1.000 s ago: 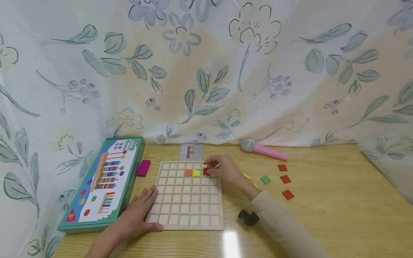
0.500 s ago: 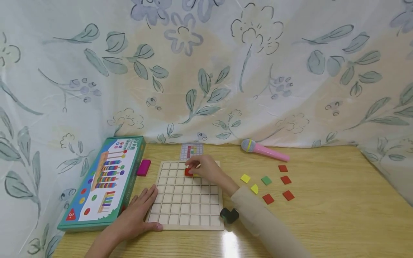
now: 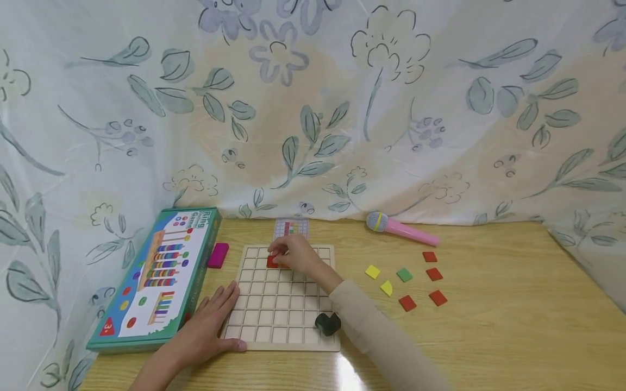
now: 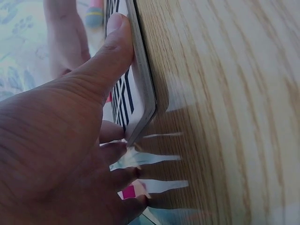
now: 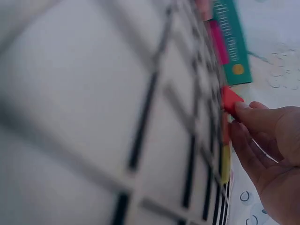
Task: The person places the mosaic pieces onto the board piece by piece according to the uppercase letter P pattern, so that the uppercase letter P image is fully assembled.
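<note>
My right hand (image 3: 297, 255) pinches a red square tile (image 3: 271, 262) between thumb and fingers, over the upper rows of the wooden grid board (image 3: 281, 302). In the right wrist view the red tile (image 5: 230, 100) is at the board's surface, beside an orange tile (image 5: 226, 131) and a yellow tile (image 5: 226, 164). From above, the hand mostly covers those two. My left hand (image 3: 211, 320) rests along the board's lower left edge, fingers extended; in the left wrist view its thumb (image 4: 115, 42) lies over the board's rim.
A pattern card (image 3: 292, 226) lies behind the board. Red tiles (image 3: 434, 273), yellow tiles (image 3: 373, 271) and a green tile (image 3: 404, 275) lie to the right. A pink toy microphone (image 3: 406, 229) is at the back, a game box (image 3: 156, 277) and magenta block (image 3: 218, 255) at left.
My right hand has carried the red tile leftward across the board, past the orange and yellow tiles. My left hand has stayed in place.
</note>
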The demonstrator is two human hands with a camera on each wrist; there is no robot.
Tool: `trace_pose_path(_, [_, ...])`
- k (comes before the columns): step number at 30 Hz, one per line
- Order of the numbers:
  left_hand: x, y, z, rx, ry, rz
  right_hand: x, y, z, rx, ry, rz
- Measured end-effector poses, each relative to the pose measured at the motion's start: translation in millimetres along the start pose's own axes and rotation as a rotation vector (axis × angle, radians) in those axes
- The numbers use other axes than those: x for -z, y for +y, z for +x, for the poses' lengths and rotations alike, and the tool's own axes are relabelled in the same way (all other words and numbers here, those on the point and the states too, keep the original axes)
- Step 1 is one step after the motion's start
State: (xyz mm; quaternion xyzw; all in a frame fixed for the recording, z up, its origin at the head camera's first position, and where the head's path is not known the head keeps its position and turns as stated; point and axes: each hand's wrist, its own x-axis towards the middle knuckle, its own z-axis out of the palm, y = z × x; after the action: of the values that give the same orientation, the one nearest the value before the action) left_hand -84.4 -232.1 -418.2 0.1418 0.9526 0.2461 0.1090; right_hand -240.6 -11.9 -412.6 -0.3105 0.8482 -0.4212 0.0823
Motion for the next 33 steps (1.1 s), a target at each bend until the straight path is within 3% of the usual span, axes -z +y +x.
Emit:
trace_pose_path(7, [-0.6, 0.1, 0.6, -0.001, 0.004, -0.012, 0, 4, 1.7, -0.041, -0.014, -0.05])
trace_pose_path(20, [-1.8, -0.7, 0.2, 0.009, -0.005, 0.004, -1, 2, -1.7, -0.04, -0.058, -0.126])
trace_pose_path(25, [-1.8, -0.6, 0.3, 0.009, -0.007, 0.001, 17, -3, -10.0, -0.037, -0.065, -0.105])
trace_pose_path(33, [-0.5, -0.1, 0.2, 0.015, -0.02, -0.013, 58, 0, -39.5, 0.06, -0.017, -0.089])
